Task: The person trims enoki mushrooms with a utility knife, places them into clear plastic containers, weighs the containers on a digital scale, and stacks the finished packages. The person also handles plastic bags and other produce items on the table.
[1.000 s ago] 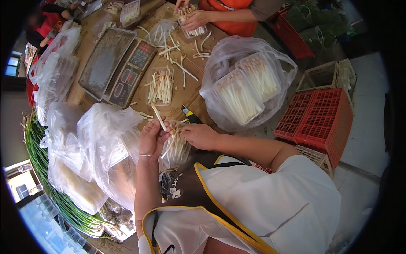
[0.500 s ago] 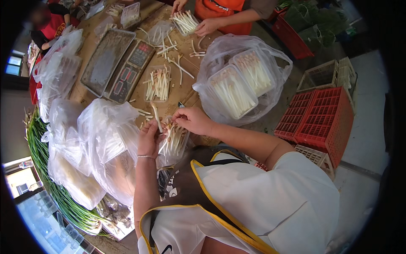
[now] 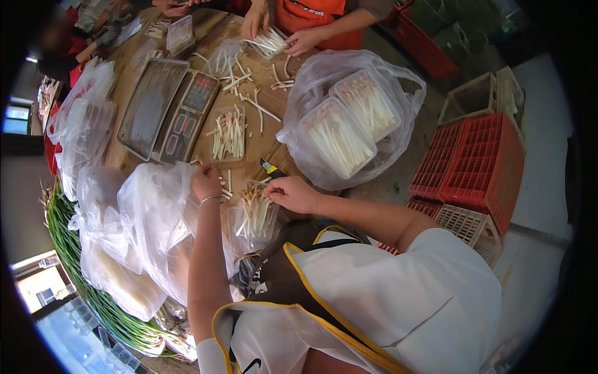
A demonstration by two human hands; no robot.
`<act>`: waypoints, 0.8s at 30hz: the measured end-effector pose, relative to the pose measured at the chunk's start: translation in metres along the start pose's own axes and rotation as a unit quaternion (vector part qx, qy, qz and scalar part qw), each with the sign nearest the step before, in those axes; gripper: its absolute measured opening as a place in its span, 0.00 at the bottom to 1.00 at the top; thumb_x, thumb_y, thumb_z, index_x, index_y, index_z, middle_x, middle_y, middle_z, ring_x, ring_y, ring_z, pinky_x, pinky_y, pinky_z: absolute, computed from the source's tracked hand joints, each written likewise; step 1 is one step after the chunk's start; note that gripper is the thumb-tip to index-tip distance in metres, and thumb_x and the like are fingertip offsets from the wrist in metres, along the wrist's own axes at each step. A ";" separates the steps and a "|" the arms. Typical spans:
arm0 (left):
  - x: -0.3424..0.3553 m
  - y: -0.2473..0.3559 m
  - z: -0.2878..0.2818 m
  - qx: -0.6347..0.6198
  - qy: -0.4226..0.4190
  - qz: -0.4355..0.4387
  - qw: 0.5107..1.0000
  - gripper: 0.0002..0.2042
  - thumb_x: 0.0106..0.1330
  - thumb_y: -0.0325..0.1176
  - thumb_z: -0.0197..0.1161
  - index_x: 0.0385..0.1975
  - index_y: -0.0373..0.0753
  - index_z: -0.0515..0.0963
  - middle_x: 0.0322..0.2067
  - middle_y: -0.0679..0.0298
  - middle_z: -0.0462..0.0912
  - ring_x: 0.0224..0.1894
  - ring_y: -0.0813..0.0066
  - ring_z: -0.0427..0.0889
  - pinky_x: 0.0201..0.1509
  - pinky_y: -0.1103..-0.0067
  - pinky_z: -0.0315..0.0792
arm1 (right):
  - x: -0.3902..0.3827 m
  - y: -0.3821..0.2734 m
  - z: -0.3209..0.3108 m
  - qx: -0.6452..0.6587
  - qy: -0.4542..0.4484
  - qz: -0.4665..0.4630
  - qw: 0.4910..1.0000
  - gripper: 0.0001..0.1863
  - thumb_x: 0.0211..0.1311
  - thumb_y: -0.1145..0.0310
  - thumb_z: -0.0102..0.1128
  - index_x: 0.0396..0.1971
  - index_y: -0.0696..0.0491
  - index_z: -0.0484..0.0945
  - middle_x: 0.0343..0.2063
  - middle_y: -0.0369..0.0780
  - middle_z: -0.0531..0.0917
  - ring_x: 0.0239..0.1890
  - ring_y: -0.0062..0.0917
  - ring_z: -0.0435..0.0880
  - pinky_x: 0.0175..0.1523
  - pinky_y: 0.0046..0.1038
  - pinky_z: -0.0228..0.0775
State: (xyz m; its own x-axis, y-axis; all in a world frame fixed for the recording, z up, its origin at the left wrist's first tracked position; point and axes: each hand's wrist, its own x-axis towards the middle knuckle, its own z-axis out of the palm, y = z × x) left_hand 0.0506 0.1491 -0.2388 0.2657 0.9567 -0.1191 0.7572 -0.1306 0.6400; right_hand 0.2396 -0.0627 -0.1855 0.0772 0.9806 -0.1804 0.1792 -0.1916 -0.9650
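Close in front of me, a clear plastic tray holds white vegetable stalks with pinkish-brown ends. My right hand is at the right side of these stalks, its fingers closed on their tips. Away from the tray to the left, my left hand is curled beside a white plastic bag; what its fingers hold, if anything, is hidden. A yellow-and-black box cutter lies just beyond my right hand. Farther on stands a second tray of stalks, with short cut pieces on the table nearer me.
A dirty scale stands at the left, filled plastic bags before it. An open bag at the right holds two packed trays. Across the table, a co-worker in an orange apron handles stalks. Red crates are stacked at right; long green stalks lie left.
My left hand has moved left, away from the tray; the stalk it held upright no longer shows. My right hand stays at the stalks. The box cutter now shows more fully.
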 end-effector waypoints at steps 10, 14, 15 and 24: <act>0.036 0.035 0.022 0.268 0.003 0.098 0.959 0.11 0.55 0.34 0.65 0.38 0.40 0.80 0.41 0.56 0.80 0.48 0.53 0.78 0.49 0.61 0.74 | 0.000 0.039 0.021 0.005 0.085 0.026 0.996 0.20 0.55 0.75 0.60 0.50 0.54 0.72 0.33 0.39 0.74 0.34 0.24 0.76 0.39 0.27 0.71; 0.044 0.045 0.024 0.286 -0.041 -0.005 0.957 0.10 0.52 0.35 0.67 0.34 0.43 0.82 0.38 0.56 0.81 0.43 0.54 0.81 0.45 0.63 0.76 | 0.004 0.043 0.026 -0.010 0.094 0.026 0.995 0.20 0.56 0.76 0.59 0.50 0.53 0.72 0.32 0.38 0.73 0.31 0.24 0.75 0.38 0.27 0.70; 0.043 0.044 0.022 0.252 -0.033 0.001 0.967 0.09 0.52 0.35 0.67 0.33 0.42 0.82 0.36 0.56 0.82 0.41 0.54 0.82 0.44 0.63 0.76 | 0.005 0.042 0.025 -0.012 0.089 0.034 0.995 0.19 0.56 0.76 0.59 0.50 0.53 0.72 0.32 0.38 0.74 0.31 0.24 0.75 0.38 0.26 0.70; 0.016 0.062 -0.018 -0.014 0.043 0.017 0.999 0.10 0.55 0.34 0.67 0.31 0.33 0.82 0.20 0.62 0.82 0.23 0.76 0.81 0.30 0.79 0.74 | 0.013 0.028 0.014 0.045 0.105 0.045 0.992 0.14 0.58 0.74 0.56 0.46 0.56 0.74 0.30 0.41 0.79 0.31 0.30 0.79 0.38 0.31 0.71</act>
State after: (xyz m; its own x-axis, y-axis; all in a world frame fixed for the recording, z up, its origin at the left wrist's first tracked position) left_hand 0.0910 0.1605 -0.1867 0.2387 0.9706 -0.0324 0.7313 -0.1577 0.6635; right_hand 0.2319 -0.0551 -0.2173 0.2932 0.9274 -0.2323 0.0751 -0.2646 -0.9614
